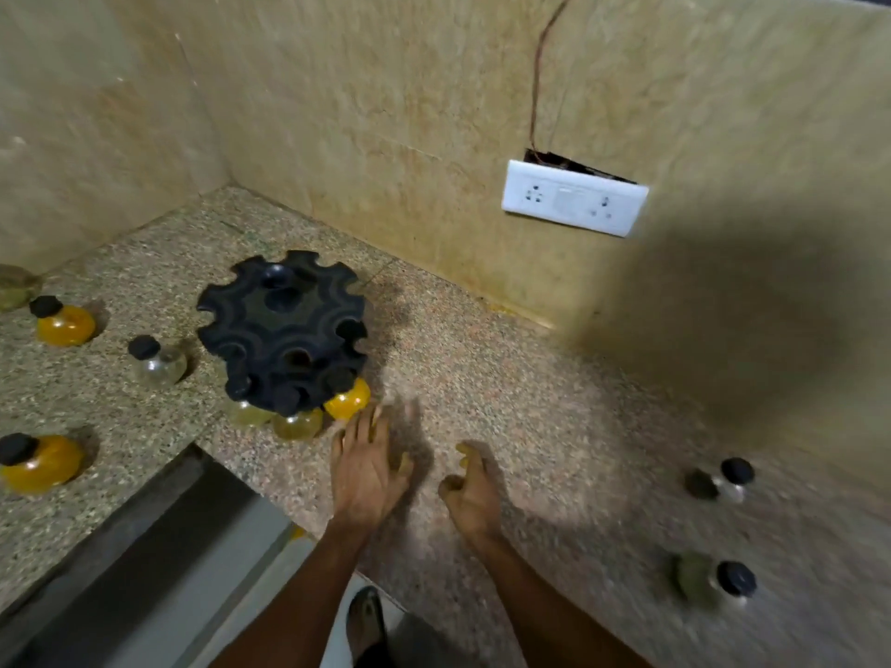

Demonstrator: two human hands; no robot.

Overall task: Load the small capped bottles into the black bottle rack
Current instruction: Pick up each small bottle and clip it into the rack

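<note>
The rack (284, 330) stands on the counter (506, 402) near the wall corner. Three bottles (347, 402) hang in its near slots. Left of the rack stand three loose bottles (156, 361); two more (723, 479) lie well to its right. The left hand (366, 467), fingers spread and released, hovers just beside the rack's orange bottle. The right hand (470, 489) is loosely curled, grasping nothing.

Left hand (366, 467) lies flat over the counter (530, 402), fingers straight, tips just short of the orange bottle (348, 401) hanging in the black rack (284, 325). Two pale bottles (298, 423) hang left of those fingertips. Right hand (472, 494) is loosely curled and holds nothing; two capped bottles (723, 479) stand well right of it.
</note>
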